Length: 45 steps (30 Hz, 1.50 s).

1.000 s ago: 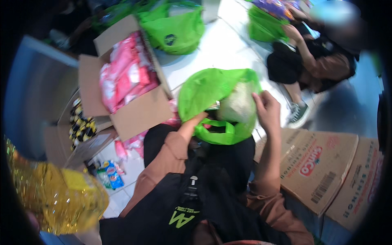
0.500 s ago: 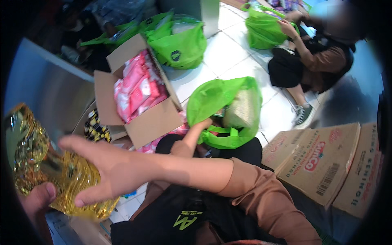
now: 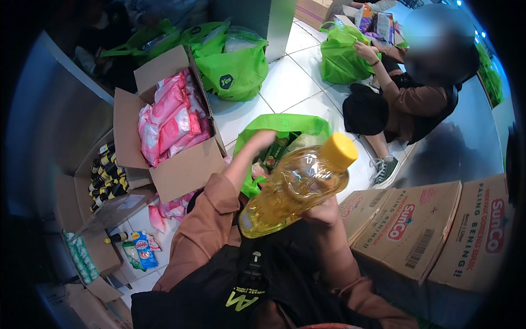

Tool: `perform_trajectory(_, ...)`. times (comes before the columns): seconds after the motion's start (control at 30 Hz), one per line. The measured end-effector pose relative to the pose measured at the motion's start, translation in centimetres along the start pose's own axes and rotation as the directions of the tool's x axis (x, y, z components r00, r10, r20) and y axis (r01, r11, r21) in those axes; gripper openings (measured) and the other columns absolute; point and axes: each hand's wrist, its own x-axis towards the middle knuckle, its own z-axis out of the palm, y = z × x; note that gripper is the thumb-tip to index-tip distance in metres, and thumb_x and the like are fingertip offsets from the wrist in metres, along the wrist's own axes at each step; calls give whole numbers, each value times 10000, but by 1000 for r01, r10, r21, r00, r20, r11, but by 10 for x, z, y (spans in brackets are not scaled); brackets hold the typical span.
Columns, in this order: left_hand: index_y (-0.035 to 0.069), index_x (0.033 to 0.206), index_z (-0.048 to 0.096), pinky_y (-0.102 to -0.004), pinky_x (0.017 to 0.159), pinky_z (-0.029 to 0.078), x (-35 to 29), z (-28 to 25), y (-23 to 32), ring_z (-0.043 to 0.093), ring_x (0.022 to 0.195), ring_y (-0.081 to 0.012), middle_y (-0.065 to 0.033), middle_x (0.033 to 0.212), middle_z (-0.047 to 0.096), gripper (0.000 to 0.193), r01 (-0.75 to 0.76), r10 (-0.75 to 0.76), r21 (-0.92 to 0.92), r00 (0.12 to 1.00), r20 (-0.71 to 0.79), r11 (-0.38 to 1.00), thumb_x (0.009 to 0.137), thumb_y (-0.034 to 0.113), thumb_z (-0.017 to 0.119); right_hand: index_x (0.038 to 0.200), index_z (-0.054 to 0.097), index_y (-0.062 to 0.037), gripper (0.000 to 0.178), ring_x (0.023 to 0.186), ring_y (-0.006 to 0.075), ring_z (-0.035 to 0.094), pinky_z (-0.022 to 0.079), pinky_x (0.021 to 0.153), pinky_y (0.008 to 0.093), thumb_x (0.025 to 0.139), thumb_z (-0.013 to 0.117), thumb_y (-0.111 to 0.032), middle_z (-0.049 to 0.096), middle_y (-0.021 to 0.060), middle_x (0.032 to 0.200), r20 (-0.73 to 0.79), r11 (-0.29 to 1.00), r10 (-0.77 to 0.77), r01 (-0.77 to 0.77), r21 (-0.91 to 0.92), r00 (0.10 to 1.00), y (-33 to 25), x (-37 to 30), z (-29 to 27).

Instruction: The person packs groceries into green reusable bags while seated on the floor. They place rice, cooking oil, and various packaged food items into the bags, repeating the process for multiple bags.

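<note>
A large clear bottle of yellow cooking oil (image 3: 279,189) with a yellow cap is tilted in front of my chest, its cap toward the upper right. My right hand (image 3: 323,211) is closed around its side, with the fingers partly behind it. Just beyond the bottle, a green cloth bag (image 3: 298,122) stands open on the floor. My left hand (image 3: 264,140) is closed at its left rim; the fingers are blurred and partly hidden. Inside the bag lie a dark green packet (image 3: 276,148) and a pale, clear-wrapped pack (image 3: 309,141). The bottle covers the bag's near side.
To the left stand a carton (image 3: 189,170) of pink packets and a box (image 3: 90,219) of dark bottles with yellow caps. Brown cartons (image 3: 422,225) line the right. Another green bag (image 3: 233,74) is farther back. A co-worker (image 3: 422,98) sits at the far right, handling a green bag (image 3: 345,55).
My right hand has brought the oil bottle from the far left to my chest. Another person's hand, beside the bottle earlier, is out of view. My left hand stays at the bag.
</note>
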Motion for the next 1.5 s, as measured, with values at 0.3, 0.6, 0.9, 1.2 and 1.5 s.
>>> perform_trajectory(0.3,20,1244,569,-402,925,438,25,15,-6,546,1048,-246,-90,1183,599,411,-13,82,-259,963,256,966,960,308,493,1254,514,34,725,1068,214,610,488,928,324,645,889,-86,608,129,1151,-80,717,-181,75,-693,980,-60,20,-11)
perform_trajectory(0.6,-3,1192,601,-343,875,477,43,12,113,599,995,-208,-80,1107,643,364,193,-157,9,771,617,981,961,255,491,1056,654,-36,406,1081,244,647,499,947,368,676,762,59,694,92,1095,396,368,72,345,-864,915,-19,121,-60)
perform_trajectory(0.9,46,854,516,-270,624,419,-99,23,29,479,662,-145,-47,729,493,66,-685,564,-414,729,-389,600,866,66,454,1086,642,-26,428,1002,140,633,511,911,308,691,794,33,685,58,1061,216,623,53,136,-770,975,28,197,-117)
perform_trajectory(1.2,123,1515,150,-458,1110,342,40,54,-119,409,1312,-431,-204,1495,313,761,26,335,866,916,-221,499,868,121,551,1119,628,-30,493,1019,138,613,487,931,301,667,823,-15,666,45,1085,190,592,96,97,-800,977,35,219,-95)
perform_trajectory(1.5,51,1296,409,-383,890,488,-41,18,-89,597,1035,-305,-173,1144,539,736,-315,376,305,912,-165,899,637,-121,686,1207,573,-1,676,1049,236,628,490,949,338,580,826,-3,662,124,1124,46,441,40,23,-897,998,48,203,-116)
